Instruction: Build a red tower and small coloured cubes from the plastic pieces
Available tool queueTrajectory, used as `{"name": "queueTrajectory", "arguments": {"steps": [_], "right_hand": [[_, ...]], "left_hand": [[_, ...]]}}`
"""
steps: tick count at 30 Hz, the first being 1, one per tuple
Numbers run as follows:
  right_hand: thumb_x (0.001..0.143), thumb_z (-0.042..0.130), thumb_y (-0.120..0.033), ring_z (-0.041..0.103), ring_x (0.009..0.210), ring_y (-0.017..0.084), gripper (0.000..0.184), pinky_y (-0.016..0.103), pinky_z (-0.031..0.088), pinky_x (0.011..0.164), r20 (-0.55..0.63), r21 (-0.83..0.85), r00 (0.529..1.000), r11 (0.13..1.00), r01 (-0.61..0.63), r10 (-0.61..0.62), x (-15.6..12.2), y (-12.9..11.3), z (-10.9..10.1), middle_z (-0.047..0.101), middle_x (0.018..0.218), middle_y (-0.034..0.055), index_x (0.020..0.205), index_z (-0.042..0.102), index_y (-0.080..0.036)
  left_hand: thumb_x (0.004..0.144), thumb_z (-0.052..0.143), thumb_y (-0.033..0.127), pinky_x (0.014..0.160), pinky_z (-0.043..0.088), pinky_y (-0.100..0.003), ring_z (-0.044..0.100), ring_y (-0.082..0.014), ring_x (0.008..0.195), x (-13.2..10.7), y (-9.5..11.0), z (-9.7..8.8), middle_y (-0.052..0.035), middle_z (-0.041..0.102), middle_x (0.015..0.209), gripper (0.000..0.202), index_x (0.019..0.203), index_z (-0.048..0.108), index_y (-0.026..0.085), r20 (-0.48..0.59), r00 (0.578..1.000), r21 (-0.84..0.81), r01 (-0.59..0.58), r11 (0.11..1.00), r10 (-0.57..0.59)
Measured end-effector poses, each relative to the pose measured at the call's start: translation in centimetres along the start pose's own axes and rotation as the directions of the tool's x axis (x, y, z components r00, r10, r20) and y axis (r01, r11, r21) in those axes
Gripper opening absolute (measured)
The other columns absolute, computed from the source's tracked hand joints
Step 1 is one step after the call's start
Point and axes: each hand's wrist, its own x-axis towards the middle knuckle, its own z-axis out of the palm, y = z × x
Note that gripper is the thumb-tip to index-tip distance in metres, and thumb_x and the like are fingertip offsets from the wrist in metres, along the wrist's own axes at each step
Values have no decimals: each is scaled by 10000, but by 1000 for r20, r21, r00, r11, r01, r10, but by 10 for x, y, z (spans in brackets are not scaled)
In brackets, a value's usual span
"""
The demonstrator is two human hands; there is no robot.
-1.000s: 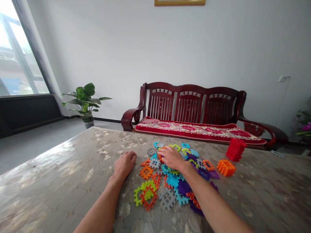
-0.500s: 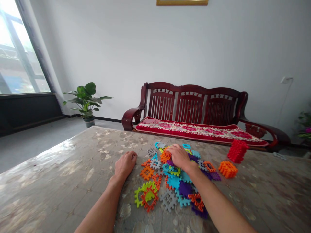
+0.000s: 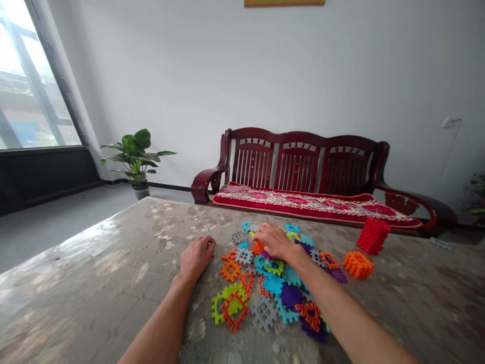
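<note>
My left hand [image 3: 197, 258] rests on the table just left of the pile, its fingers loosely curled in with nothing visible in them. Over the back of the pile of interlocking plastic tiles [image 3: 272, 285] my right hand [image 3: 275, 241] reaches, its fingers bent down around an orange tile [image 3: 258, 247]; the fingertips are partly hidden. Around it lie blue, purple, grey, green and orange tiles, many with notched edges and window cutouts. Nearest me are a grey window tile [image 3: 264, 313] and an orange frame tile [image 3: 234, 310] overlapping a green one [image 3: 217, 308].
Right of the pile stand a stack of orange tiles [image 3: 358, 265] and a taller red stack [image 3: 374, 236]. A grey piece [image 3: 440, 243] lies farther right on the patterned table [image 3: 113, 268]. Beyond the far edge is a wooden bench [image 3: 299, 162]; a potted plant [image 3: 138, 161] stands at left.
My right hand has shifted slightly left and now covers more of the orange tile. My left hand stays in place. The view has turned very slightly.
</note>
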Motion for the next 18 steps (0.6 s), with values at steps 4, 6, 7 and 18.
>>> {"name": "queueTrajectory", "arguments": {"steps": [4, 6, 7, 18], "right_hand": [[796, 576, -39, 564, 933, 199, 228, 316, 441, 862, -157, 23, 986, 998, -58, 61, -15, 3, -7, 691, 875, 38, 836, 705, -222], [795, 592, -51, 574, 901, 198, 203, 311, 449, 836, -274, 75, 955, 993, -95, 112, -30, 5, -14, 692, 838, 24, 786, 691, -228], [794, 595, -57, 577, 896, 199, 196, 313, 452, 831, -340, 109, 929, 987, -117, 147, -39, 7, -17, 693, 841, 20, 779, 685, -231], [688, 408, -125, 650, 1018, 199, 338, 362, 527, 897, -389, 658, 578, 656, -370, 717, -146, 43, 22, 687, 1086, 69, 854, 687, -215]], "left_hand": [[907, 389, 368, 697, 431, -266, 652, -209, 955, 1, -1, 0, -37, 706, 1088, 306, 983, 669, 271, 5, 1000, -1, -6, 1000, 6], [906, 386, 372, 707, 437, -267, 652, -211, 967, 1, -3, 1, -38, 705, 1102, 312, 990, 669, 271, 9, 1000, -4, -10, 1000, 10], [906, 384, 372, 710, 440, -266, 651, -212, 975, 2, -3, 1, -37, 704, 1110, 314, 993, 669, 273, 10, 1000, -5, -8, 1000, 9], [896, 359, 399, 697, 446, -278, 656, -229, 977, 6, -6, 4, -35, 700, 1140, 349, 1007, 671, 289, 24, 1000, 12, -9, 1000, 9]]}}
